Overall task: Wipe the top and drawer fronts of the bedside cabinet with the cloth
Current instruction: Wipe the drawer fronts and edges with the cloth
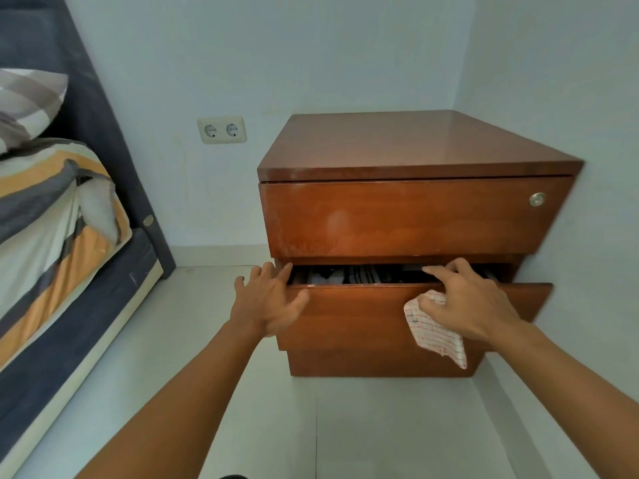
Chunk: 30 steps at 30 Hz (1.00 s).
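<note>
A brown wooden bedside cabinet (408,143) stands in the room's corner. Its upper drawer front (397,216) is closed and carries a round metal lock (537,199) at the right. The lower drawer (352,316) is pulled partly out, with folded dark and striped fabric showing inside. My left hand (268,300) rests on the drawer's top left corner, fingers spread over the edge. My right hand (466,299) presses a white cloth with thin red stripes (437,335) against the drawer front, its fingers hooked over the top edge.
A bed with an orange, grey and white striped cover (52,216) and a dark headboard (103,108) fills the left side. A double wall socket (222,130) sits left of the cabinet. Pale tiled floor (214,357) lies between bed and cabinet; walls close in behind and at right.
</note>
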Each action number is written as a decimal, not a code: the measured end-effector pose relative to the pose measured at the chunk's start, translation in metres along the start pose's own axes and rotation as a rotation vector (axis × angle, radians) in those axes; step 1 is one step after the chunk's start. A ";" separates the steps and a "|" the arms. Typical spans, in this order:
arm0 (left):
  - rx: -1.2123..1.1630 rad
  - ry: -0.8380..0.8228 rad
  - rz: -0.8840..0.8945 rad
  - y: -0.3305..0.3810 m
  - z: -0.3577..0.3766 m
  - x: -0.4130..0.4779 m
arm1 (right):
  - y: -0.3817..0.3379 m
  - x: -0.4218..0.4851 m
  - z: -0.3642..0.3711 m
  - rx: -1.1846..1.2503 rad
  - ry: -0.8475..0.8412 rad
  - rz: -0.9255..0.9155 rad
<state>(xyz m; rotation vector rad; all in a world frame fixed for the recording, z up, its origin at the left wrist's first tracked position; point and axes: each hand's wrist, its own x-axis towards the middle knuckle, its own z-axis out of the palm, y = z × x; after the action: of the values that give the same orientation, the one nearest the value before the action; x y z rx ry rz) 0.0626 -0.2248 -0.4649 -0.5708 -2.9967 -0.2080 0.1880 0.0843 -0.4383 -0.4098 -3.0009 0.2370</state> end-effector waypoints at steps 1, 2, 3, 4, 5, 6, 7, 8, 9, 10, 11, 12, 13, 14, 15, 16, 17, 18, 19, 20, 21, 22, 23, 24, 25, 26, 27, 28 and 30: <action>-0.027 0.007 0.029 -0.001 0.000 -0.006 | -0.006 -0.004 -0.008 0.049 0.022 -0.026; -0.061 0.007 0.054 -0.001 0.001 -0.012 | -0.013 -0.006 -0.019 0.108 0.049 -0.055; -0.099 0.001 0.073 -0.003 0.003 -0.017 | -0.024 -0.006 -0.030 0.164 0.082 -0.086; -0.135 -0.004 0.084 -0.003 0.005 -0.020 | -0.036 -0.005 -0.040 0.215 0.122 -0.123; -0.164 -0.010 0.088 -0.004 0.007 -0.022 | -0.051 -0.002 -0.049 0.256 0.172 -0.167; -0.183 -0.018 0.083 -0.004 0.007 -0.022 | -0.070 0.000 -0.056 0.282 0.238 -0.216; -0.194 -0.034 0.073 -0.003 0.005 -0.021 | -0.091 0.002 -0.059 0.291 0.312 -0.269; -0.201 -0.054 0.063 -0.002 0.003 -0.021 | -0.111 0.004 -0.059 0.291 0.371 -0.322; -0.209 -0.071 0.058 -0.002 0.000 -0.020 | -0.129 0.006 -0.054 0.267 0.409 -0.370; -0.220 -0.083 0.059 -0.002 -0.001 -0.020 | -0.143 0.010 -0.040 0.205 0.419 -0.416; -0.234 -0.091 0.065 -0.003 -0.002 -0.020 | -0.154 0.014 -0.021 0.123 0.406 -0.452; -0.247 -0.095 0.075 -0.004 -0.002 -0.020 | -0.161 0.018 0.002 0.043 0.363 -0.476; -0.256 -0.099 0.088 -0.006 -0.001 -0.020 | -0.165 0.019 0.026 -0.009 0.292 -0.481; -0.258 -0.106 0.097 -0.009 -0.001 -0.019 | -0.166 0.018 0.047 -0.013 0.223 -0.473; -0.255 -0.115 0.101 -0.010 -0.001 -0.018 | -0.166 0.015 0.063 0.011 0.181 -0.454; -0.247 -0.125 0.103 -0.011 -0.001 -0.016 | -0.164 0.013 0.076 0.034 0.188 -0.439; -0.235 -0.136 0.103 -0.011 -0.002 -0.014 | -0.162 0.012 0.084 0.040 0.222 -0.431; -0.219 -0.147 0.101 -0.011 -0.002 -0.013 | -0.160 0.012 0.088 0.033 0.253 -0.430; -0.199 -0.160 0.095 -0.010 -0.002 -0.012 | -0.159 0.013 0.088 0.028 0.264 -0.427; -0.180 -0.172 0.090 -0.009 -0.003 -0.011 | -0.157 0.015 0.089 0.027 0.257 -0.423; -0.161 -0.184 0.082 -0.006 -0.004 -0.009 | -0.154 0.016 0.087 0.031 0.250 -0.414; -0.137 -0.199 0.065 -0.003 -0.006 -0.009 | -0.150 0.017 0.087 0.036 0.241 -0.404; -0.107 -0.213 0.040 0.001 -0.008 -0.008 | -0.144 0.017 0.087 0.035 0.244 -0.393; -0.074 -0.223 0.017 0.005 -0.011 -0.008 | -0.136 0.016 0.087 0.033 0.253 -0.383; -0.046 -0.231 0.005 0.012 -0.014 -0.007 | -0.127 0.015 0.087 0.028 0.266 -0.371; -0.032 -0.238 0.007 0.020 -0.017 -0.007 | -0.117 0.014 0.087 0.024 0.284 -0.361; -0.043 -0.241 0.021 0.029 -0.018 -0.007 | -0.106 0.012 0.085 0.018 0.298 -0.350; -0.071 -0.234 0.043 0.039 -0.016 -0.007 | -0.095 0.012 0.084 0.008 0.307 -0.337; -0.135 -0.204 0.078 0.056 -0.009 -0.007 | -0.071 0.011 0.079 -0.004 0.310 -0.311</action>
<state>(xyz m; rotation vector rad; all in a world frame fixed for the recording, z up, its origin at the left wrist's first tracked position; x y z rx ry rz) 0.0905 -0.1770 -0.4506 -0.7644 -3.1657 -0.3699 0.1495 0.0084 -0.5033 0.0241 -2.7074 0.1260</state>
